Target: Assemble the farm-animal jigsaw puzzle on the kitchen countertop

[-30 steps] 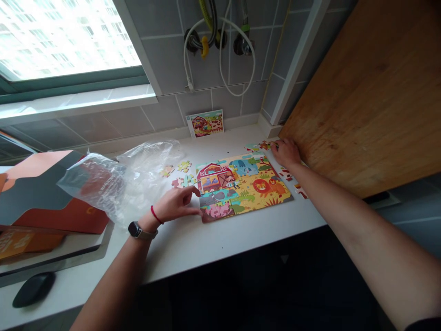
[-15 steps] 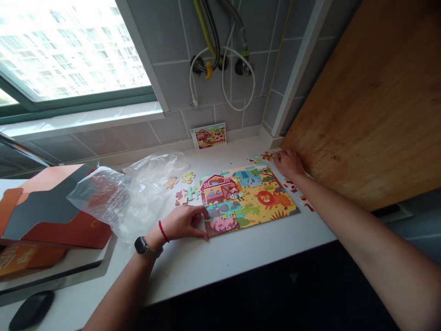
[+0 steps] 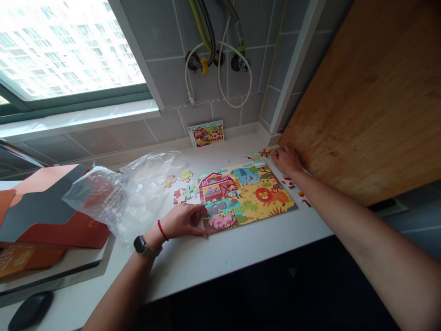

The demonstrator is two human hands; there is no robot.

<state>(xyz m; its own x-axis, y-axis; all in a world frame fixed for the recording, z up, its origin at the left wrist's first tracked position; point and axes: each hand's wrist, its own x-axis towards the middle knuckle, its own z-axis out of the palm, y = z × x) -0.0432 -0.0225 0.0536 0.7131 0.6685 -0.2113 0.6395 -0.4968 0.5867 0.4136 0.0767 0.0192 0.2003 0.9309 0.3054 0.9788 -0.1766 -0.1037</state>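
The left hand [image 3: 181, 221], half-curled, presses the colourful cardboard jigsaw puzzle [image 3: 246, 195]; the right hand [image 3: 287, 162], fingers bent, touches loose cardboard puzzle pieces [image 3: 265, 153], its grip unclear.

Fig. Crumpled clear plastic bag [image 3: 124, 195] at 9 o'clock, touching an orange-and-grey printed box [image 3: 41, 220]; black computer mouse [image 3: 30, 311] at 7 o'clock; light-brown wooden board [image 3: 365, 101] at 2 o'clock; white and yellow hoses [image 3: 220, 50] on a grey tiled wall [image 3: 155, 78] at 12 o'clock; green-framed window [image 3: 65, 50] at 10 o'clock.

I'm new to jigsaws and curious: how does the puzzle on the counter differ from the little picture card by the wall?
The jigsaw puzzle lies flat on the counter; the picture card stands against the tiled wall. The puzzle is far larger than the card. The puzzle is cut into pieces; the card looks whole. Both show a red barn on their left.
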